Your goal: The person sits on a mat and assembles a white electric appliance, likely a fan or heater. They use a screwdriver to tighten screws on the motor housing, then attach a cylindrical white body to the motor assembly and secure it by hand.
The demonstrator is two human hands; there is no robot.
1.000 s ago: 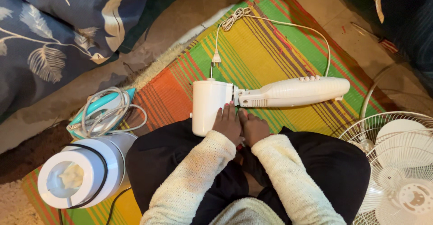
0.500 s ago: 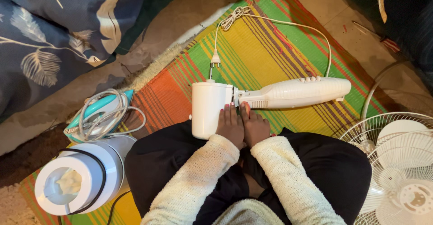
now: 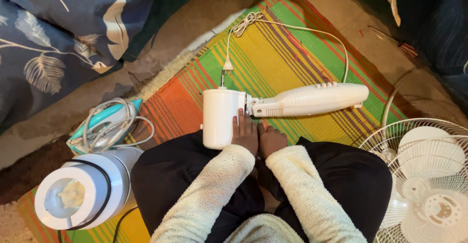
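Left hand (image 3: 245, 132) flat against right side of white cylindrical motor housing (image 3: 219, 118), fingers straight and together, resting on it rather than wrapped round; grip not closed on anything. Right hand (image 3: 271, 140) just beside left, touching it, fingers curled loosely inward, nothing visibly held; resting near joint between housing and long white handle section (image 3: 312, 99). Whole white appliance lying on striped mat (image 3: 273, 53) directly ahead of both hands, handle stretching away to right of right hand. White cord (image 3: 312, 31) looping from handle's far end across mat, plug (image 3: 226, 67) lying just beyond housing, ahead of left hand. Teal iron (image 3: 105, 123) with wound cord well left of left hand. White blender base (image 3: 80, 192) left and nearer the body. White fan grille (image 3: 429, 174) right of right hand. Blue leaf-print bedding (image 3: 58, 33) far left ahead.
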